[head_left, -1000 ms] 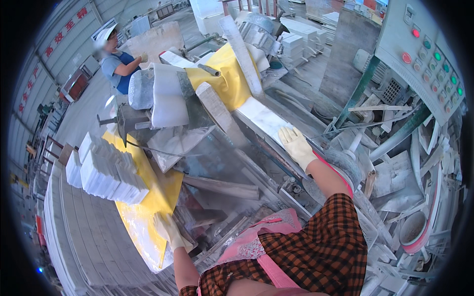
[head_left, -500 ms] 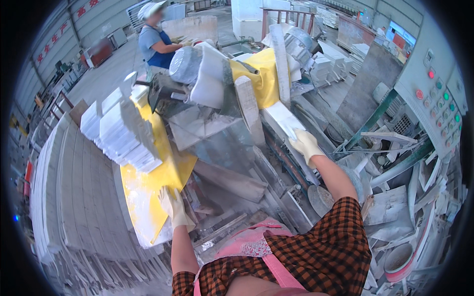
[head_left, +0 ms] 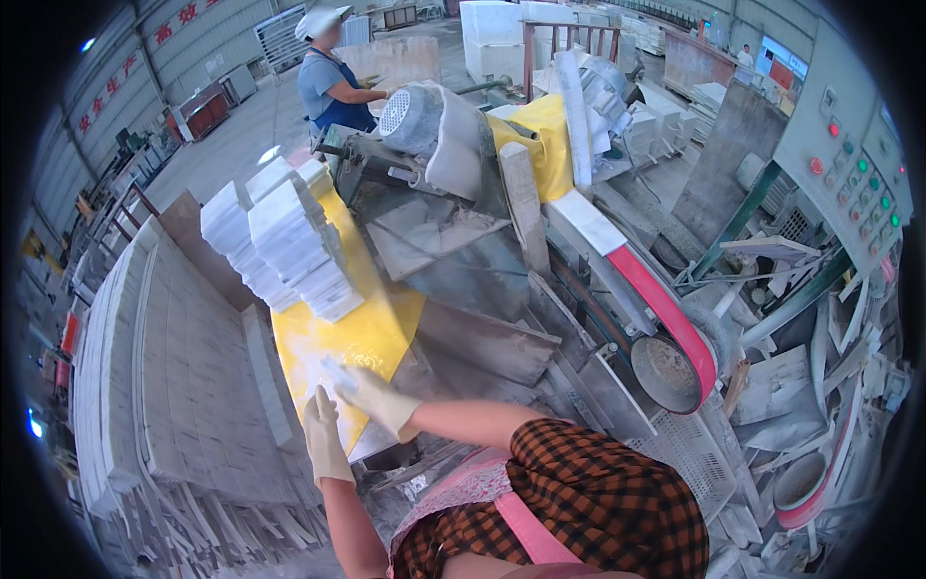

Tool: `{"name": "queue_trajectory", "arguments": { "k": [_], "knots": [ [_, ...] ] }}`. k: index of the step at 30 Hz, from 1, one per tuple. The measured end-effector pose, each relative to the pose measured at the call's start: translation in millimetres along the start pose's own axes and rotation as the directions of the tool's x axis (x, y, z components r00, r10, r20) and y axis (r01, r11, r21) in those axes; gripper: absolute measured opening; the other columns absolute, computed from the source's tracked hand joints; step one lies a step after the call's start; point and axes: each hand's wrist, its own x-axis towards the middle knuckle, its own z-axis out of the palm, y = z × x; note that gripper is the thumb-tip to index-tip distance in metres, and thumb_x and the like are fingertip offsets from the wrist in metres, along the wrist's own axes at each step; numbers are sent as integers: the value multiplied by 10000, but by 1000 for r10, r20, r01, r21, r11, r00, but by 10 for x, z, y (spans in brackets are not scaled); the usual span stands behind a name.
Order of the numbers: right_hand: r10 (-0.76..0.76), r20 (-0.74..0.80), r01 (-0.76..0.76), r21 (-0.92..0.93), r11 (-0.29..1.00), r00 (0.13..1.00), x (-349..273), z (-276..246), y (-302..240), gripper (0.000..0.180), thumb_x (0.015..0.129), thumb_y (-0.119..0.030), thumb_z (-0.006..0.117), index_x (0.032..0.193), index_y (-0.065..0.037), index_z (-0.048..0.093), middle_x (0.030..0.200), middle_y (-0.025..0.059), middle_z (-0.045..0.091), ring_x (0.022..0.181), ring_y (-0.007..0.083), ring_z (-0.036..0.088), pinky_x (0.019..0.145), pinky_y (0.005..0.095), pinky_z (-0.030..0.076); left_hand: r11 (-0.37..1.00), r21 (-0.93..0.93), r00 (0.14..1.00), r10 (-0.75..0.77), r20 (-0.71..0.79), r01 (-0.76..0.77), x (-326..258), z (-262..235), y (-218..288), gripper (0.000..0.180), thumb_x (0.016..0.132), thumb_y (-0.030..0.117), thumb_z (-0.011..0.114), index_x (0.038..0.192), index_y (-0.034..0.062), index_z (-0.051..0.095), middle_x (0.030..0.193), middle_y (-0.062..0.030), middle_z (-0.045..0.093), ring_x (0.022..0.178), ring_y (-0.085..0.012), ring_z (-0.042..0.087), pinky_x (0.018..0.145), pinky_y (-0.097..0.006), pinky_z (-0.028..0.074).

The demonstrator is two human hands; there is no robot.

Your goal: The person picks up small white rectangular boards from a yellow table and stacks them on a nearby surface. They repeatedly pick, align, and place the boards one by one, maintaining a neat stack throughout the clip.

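Observation:
Both my hands wear cream gloves and are close together over the near end of a yellow sheet [head_left: 371, 333]. My left hand [head_left: 326, 439] is at the sheet's near edge, fingers stretched upward and nothing visible in them. Beside it, my right hand [head_left: 378, 394] reaches across from the right with fingers extended; its pale, whitened fingertips are slightly blurred. A stack of white stone tiles [head_left: 294, 241] rests on the sheet beyond my hands. To the right, a white slab [head_left: 586, 224] lies on a red belt [head_left: 666, 304], its far end at the machine's yellow flap [head_left: 550, 145].
Long pale slabs [head_left: 183, 357] are piled at left. A motor [head_left: 410, 114] sits ahead; a control panel [head_left: 849, 174] with lit buttons stands right. The belt's round pulley [head_left: 666, 372] and broken stone offcuts [head_left: 781, 386] lie at right. A co-worker [head_left: 333, 82] stands at far left.
My right hand has left the white slab on the belt and swung left beside my left hand. More of the red belt now shows. The view has shifted, moving the scene rightward.

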Motion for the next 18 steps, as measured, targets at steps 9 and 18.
{"name": "queue_trajectory", "arguments": {
  "k": [9, 18],
  "knots": [
    [93, 474, 108, -380, 919, 876, -204, 70, 67, 494, 898, -245, 712, 1337, -54, 593, 1243, 230, 670, 1131, 376, 667, 904, 443, 534, 958, -274, 984, 42, -170, -88, 17, 298, -430, 406, 979, 353, 650, 1097, -35, 675, 923, -92, 688, 807, -171, 641, 713, -343, 517],
    [-46, 50, 67, -624, 778, 998, -487, -2641, 188, 420, 961, -312, 619, 1298, -65, 658, 1261, 195, 675, 1190, 377, 610, 1016, 470, 481, 935, -340, 978, 26, -208, -98, 217, 430, -504, 346, 930, 133, 636, 1235, -20, 583, 1064, -124, 661, 929, -220, 663, 770, -373, 556]
  ]
}}
